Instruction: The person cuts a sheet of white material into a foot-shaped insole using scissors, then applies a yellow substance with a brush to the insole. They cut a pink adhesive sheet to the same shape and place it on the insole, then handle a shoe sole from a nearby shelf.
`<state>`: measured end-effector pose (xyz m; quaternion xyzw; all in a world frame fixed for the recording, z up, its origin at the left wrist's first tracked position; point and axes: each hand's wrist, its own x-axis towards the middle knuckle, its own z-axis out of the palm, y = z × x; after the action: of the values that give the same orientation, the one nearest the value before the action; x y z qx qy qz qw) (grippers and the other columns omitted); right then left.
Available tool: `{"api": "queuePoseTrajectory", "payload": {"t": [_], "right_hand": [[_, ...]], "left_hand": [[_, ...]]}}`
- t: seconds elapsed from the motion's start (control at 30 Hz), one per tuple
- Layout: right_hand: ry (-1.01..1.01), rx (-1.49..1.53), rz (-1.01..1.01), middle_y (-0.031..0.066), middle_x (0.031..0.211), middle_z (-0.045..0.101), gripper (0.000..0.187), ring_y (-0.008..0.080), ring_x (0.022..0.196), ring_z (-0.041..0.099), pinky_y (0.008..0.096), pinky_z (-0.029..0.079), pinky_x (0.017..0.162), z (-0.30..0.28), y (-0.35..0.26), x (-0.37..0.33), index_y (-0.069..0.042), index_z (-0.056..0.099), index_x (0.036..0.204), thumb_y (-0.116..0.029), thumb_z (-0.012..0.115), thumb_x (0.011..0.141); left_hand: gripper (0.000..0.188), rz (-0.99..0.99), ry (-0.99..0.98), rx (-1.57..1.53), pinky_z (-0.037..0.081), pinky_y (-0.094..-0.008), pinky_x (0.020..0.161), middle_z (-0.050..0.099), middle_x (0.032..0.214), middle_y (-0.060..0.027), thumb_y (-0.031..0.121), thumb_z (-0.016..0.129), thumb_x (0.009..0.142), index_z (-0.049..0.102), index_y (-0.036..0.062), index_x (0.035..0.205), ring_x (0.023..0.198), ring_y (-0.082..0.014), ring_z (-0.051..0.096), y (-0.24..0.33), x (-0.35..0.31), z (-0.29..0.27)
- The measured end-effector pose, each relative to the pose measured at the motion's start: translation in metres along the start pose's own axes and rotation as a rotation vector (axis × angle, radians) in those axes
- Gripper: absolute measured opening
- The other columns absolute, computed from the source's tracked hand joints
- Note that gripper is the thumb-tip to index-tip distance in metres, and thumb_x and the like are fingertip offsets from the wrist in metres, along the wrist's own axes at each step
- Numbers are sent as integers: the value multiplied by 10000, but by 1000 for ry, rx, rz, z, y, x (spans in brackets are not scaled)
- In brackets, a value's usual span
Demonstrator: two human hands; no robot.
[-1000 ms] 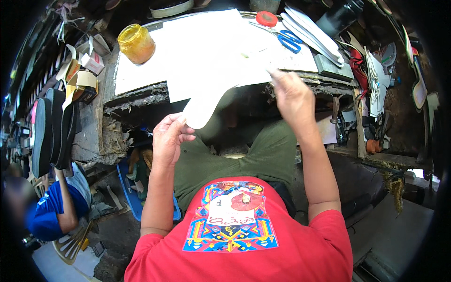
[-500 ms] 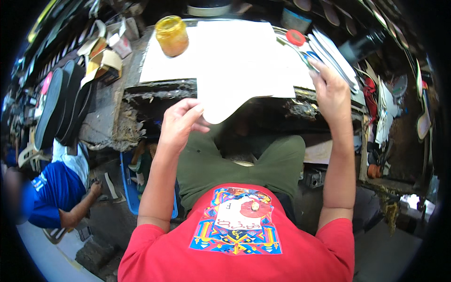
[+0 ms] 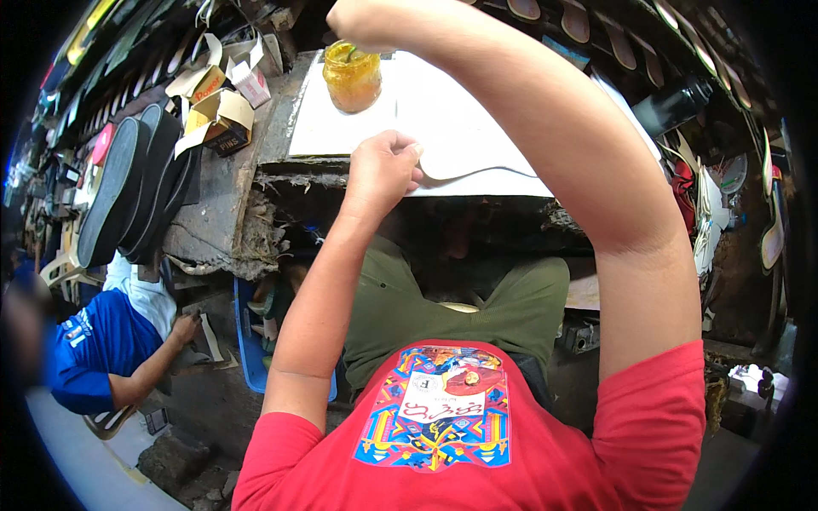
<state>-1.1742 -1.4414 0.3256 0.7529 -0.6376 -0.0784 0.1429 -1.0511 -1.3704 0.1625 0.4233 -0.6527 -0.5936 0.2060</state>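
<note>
My left hand (image 3: pixel 383 170) pinches the near left corner of a white sheet (image 3: pixel 469 128) with a curved front edge, at the workbench's near side. This sheet lies over other white paper (image 3: pixel 319 132) on the bench. Behind and to the left stands an uncapped glass jar (image 3: pixel 352 85) of yellow-amber, glue-like stuff. My right hand (image 3: pixel 366 24) is closed right over the jar's mouth, its forearm crossing above the sheet. Below the fingers, a thin green stick (image 3: pixel 351 54) shows in the mouth; its lower end is hidden.
Black shoe soles (image 3: pixel 119 187) and opened small boxes (image 3: pixel 220 119) crowd the left side. A dark bottle (image 3: pixel 677 102) stands at the right. Sole-shaped pieces (image 3: pixel 575 21) line the back rack. Low at the left, another person in a blue shirt (image 3: pixel 111 349) sits near a blue crate (image 3: pixel 247 341).
My right hand has swung from the bench's right side over to the jar at the left. My left hand still pinches the white sheet, whose front corner is now back over the bench paper.
</note>
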Motion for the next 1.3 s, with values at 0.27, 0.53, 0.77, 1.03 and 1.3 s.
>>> {"api": "queuePoseTrajectory", "payload": {"t": [0.27,0.53,0.77,1.03,1.3], "right_hand": [[-61,-6,134,169,1101,752,302,339,1006,728,430,581,863,-57,24,-15,-47,769,1104,-116,601,862],[5,180,129,171,937,747,221,353,895,721,443,566,791,-49,42,-69,-109,788,935,-120,593,832],[-48,656,117,182,1027,749,260,376,997,702,461,548,882,2,58,-126,-89,770,1063,-195,592,907],[57,1126,547,99,872,714,311,153,812,655,319,527,781,92,37,-299,-81,729,1233,-146,665,935],[326,579,691,118,965,719,255,337,859,708,409,572,775,147,-73,-286,-178,745,1163,-112,696,922]], "left_hand": [[213,77,179,-235,552,-251,571,711,853,-73,168,682,969,699,-29,1048,669,-102,662,-28,-33,-19],[302,-142,67,-452,581,-273,638,709,992,-93,282,647,1021,674,3,1135,784,-119,668,-78,-56,-16],[321,-140,-120,-919,600,-431,870,704,1104,-146,275,583,1053,639,-2,1207,1000,-286,692,-81,-43,-5],[263,-99,-175,-1133,596,-453,885,712,1103,-133,193,582,1032,651,-7,1188,1010,-263,700,-79,-36,7],[231,-107,-229,-1157,583,-512,957,717,1137,-121,183,542,1032,656,16,1144,1068,-288,703,-83,-28,8]]}}
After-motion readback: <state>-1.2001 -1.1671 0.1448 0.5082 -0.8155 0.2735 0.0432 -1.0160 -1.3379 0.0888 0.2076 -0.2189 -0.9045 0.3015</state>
